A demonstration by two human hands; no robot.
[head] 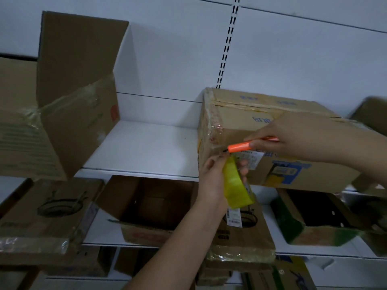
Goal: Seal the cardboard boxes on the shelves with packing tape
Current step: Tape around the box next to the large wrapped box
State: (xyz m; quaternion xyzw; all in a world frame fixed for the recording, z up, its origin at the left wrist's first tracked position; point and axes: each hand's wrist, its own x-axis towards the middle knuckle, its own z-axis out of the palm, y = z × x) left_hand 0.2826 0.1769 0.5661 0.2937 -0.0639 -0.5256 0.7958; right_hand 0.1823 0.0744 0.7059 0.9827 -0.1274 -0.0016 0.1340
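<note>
Against the box [240, 126], left hand [211, 176] grips tape roll [236, 185].

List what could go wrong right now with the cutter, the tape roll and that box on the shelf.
1. The orange cutter in the right hand points toward the left hand, whose fingertips are close to its tip; a slip could nick them.
2. The taped box overhangs the shelf edge; pressing on it might tip it.
3. The left hand's grip on the yellow tape roll looks partial; it could drop.
</note>
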